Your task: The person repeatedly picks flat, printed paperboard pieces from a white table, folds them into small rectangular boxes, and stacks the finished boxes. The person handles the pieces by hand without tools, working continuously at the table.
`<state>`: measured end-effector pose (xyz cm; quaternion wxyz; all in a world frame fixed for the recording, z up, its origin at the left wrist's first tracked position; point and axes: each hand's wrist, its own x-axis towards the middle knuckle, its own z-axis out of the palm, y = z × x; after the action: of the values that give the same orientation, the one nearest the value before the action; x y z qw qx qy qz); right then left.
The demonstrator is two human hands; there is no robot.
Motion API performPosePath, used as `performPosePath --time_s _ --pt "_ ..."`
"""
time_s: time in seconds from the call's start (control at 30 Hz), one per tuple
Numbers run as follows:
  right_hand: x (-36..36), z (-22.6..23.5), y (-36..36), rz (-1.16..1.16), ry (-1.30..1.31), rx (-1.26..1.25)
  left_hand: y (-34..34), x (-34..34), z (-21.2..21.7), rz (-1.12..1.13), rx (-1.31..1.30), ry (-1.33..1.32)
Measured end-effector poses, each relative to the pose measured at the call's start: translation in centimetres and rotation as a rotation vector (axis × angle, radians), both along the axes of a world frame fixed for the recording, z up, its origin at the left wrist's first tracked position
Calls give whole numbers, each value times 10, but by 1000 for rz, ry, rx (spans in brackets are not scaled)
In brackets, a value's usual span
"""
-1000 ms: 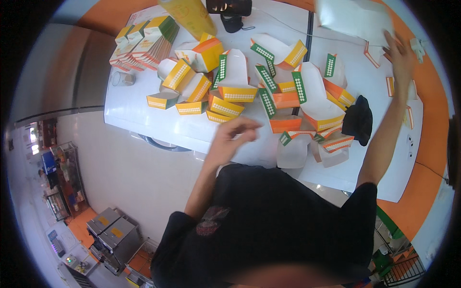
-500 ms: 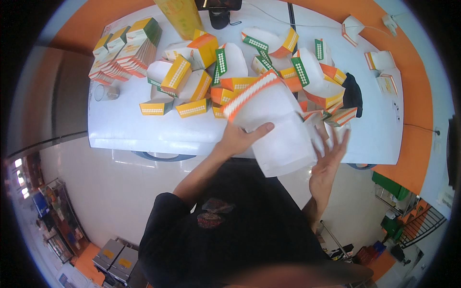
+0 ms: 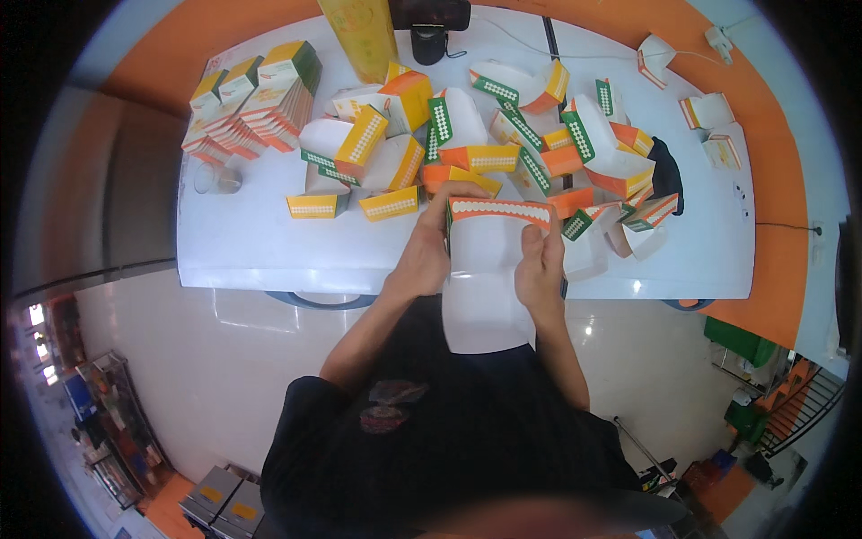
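A paper food box (image 3: 489, 296), white inside with an orange, white-patterned edge, is held upright in front of my chest at the table's near edge. Its lid part and body are unfolded toward me. My left hand (image 3: 429, 247) grips its left side, fingers reaching behind the far edge. On the right side my right hand (image 3: 542, 265) is closed on it, thumb pressed on the white inner face near the orange edge. The fingers behind the box are partly hidden. Just beyond lies a heap of similar formed boxes (image 3: 391, 202) in yellow, green and orange.
On the white table (image 3: 233, 260), flat box stacks (image 3: 269, 108) stand at the far left beside a clear glass (image 3: 217, 178). A tall yellow container (image 3: 359, 40) and a black device (image 3: 431, 40) are at the back. A black cloth (image 3: 664, 175) and loose boxes (image 3: 708, 111) lie to the right.
The box has turned from a slant to nearly straight and shifted slightly. My right hand, spread beside it before, now grips its right side. My left hand has moved up its edge.
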<state>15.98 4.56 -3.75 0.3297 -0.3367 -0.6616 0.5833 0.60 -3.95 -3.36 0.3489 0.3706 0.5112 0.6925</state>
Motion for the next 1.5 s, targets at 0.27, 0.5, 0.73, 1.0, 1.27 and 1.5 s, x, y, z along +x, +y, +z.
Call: performPosePath --time_s 0.27,0.5,0.73,1.0,1.27,1.5 --pt "-9 21 -7 -107 236 -167 17 -3 -2 158 -8 241" --pt "-7 26 -6 -169 132 226 18 -1 10 64 98 102" --pt "-4 42 5 -50 225 454 13 -4 33 92 104 274" --pt "0 63 12 41 202 300 12 -4 51 -112 13 196" --pt "2 69 17 51 187 199 17 3 58 -170 -74 170" --pt "3 72 15 6 160 48 24 9 63 -97 -109 163"
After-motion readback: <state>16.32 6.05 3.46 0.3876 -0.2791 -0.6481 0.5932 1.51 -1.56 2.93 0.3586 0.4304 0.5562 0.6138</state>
